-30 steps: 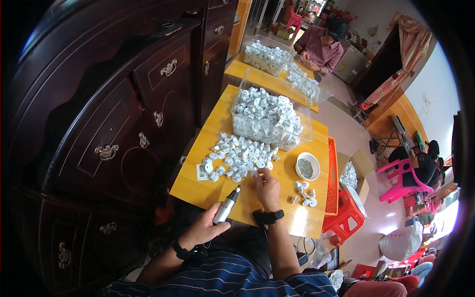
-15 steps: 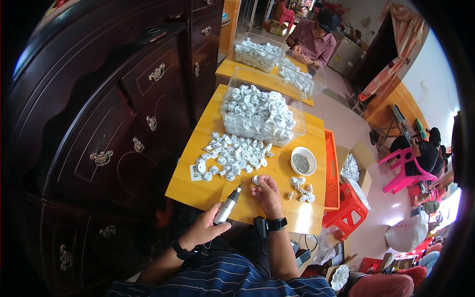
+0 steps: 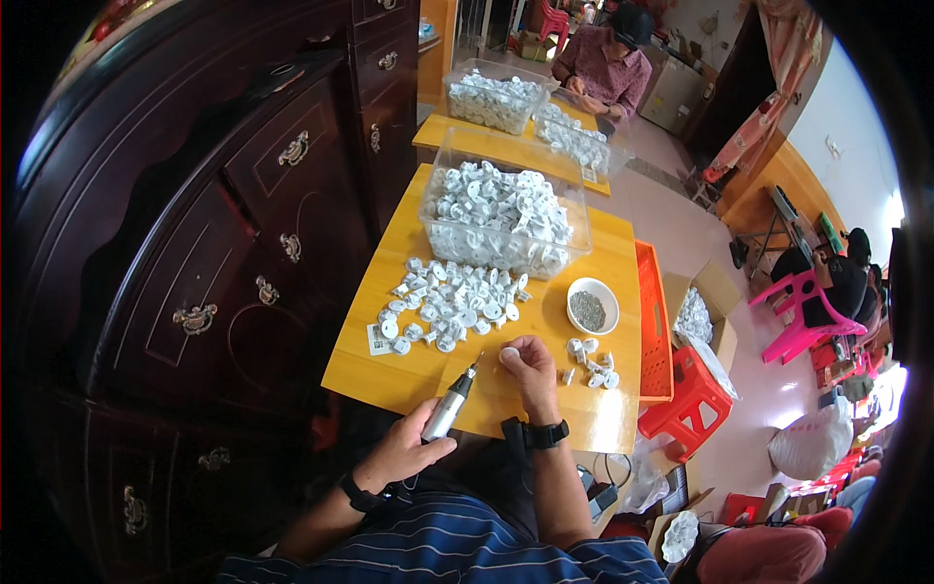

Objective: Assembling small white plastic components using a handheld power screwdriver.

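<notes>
My left hand (image 3: 413, 446) is wrapped round a silver and black electric screwdriver (image 3: 449, 407), its bit pointing up and away over the table's near edge. Just right of the bit, my right hand (image 3: 531, 375) pinches a small white plastic part (image 3: 509, 355) between thumb and fingers. Beyond both hands lies a spread pile of similar white plastic parts (image 3: 457, 302). Several more white parts (image 3: 595, 368) sit to the right of my right hand. A white bowl (image 3: 612, 328) of small metal pieces, which look like screws, stands behind them.
A clear plastic bin (image 3: 584, 216) heaped with white parts fills the far side of the yellow table (image 3: 365, 362). Dark wooden cabinets (image 3: 175, 263) line the left. An orange crate (image 3: 657, 336) and a red stool (image 3: 689, 401) are at the right. Across another table sits a person (image 3: 605, 68).
My right hand has turned a little, so the white part's round face now shows. The screwdriver stays in my left hand. The whole view has shifted slightly.
</notes>
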`<state>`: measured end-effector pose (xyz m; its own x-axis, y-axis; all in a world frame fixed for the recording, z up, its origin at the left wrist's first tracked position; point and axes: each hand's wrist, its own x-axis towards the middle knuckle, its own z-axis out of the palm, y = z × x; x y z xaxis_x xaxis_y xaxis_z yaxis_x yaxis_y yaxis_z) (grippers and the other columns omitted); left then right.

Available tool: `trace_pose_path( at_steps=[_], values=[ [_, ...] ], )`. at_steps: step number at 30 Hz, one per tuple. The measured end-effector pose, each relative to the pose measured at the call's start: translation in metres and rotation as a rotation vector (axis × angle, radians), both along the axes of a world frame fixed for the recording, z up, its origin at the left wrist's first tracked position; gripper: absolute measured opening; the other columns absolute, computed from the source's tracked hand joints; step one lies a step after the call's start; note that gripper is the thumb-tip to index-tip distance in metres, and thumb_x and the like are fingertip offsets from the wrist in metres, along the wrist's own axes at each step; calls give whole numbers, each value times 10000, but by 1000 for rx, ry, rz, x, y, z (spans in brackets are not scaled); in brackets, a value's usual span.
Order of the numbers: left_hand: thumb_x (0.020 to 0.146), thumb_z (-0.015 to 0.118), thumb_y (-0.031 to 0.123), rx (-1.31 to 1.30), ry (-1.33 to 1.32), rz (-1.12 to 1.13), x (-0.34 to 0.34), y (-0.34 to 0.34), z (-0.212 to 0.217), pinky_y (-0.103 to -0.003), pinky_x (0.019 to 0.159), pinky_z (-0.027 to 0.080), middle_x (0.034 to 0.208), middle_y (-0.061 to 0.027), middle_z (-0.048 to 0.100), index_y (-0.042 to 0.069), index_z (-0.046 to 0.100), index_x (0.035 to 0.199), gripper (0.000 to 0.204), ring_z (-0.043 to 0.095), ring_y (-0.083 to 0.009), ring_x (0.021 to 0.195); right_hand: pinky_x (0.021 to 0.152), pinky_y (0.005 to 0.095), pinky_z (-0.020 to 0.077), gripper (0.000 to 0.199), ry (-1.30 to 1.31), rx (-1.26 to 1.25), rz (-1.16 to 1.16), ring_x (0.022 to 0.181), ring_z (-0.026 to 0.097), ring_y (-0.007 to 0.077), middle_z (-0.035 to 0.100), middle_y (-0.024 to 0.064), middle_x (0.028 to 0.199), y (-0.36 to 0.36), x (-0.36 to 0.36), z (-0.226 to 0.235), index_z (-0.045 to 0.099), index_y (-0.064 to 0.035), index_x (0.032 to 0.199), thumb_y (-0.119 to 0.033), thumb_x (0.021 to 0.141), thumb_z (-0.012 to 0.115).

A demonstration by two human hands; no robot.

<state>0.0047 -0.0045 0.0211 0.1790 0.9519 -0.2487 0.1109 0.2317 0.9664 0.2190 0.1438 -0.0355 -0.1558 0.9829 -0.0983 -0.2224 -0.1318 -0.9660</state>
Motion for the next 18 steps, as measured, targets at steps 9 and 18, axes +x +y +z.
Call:
trace_pose_path(
  at_steps=[9,18],
  values=[
    [876,731,179,-16,47,-6,2,0,0,-372,921,511,1165,-184,647,-12,457,1405,626,658,-265,1057,807,241,521,196,48,-125,15,883,641,103,662,15,980,-7,-6,0,633,-29,1153,-18,957,635],
    [903,702,113,54,48,-54,9,9,-5,-235,576,490,893,-26,599,9,415,1447,624,557,-74,650,786,253,555,156,146,-136,29,880,656,121,658,31,1004,-8,-9,-5,588,-27,1153,-44,997,589]
  ],
)
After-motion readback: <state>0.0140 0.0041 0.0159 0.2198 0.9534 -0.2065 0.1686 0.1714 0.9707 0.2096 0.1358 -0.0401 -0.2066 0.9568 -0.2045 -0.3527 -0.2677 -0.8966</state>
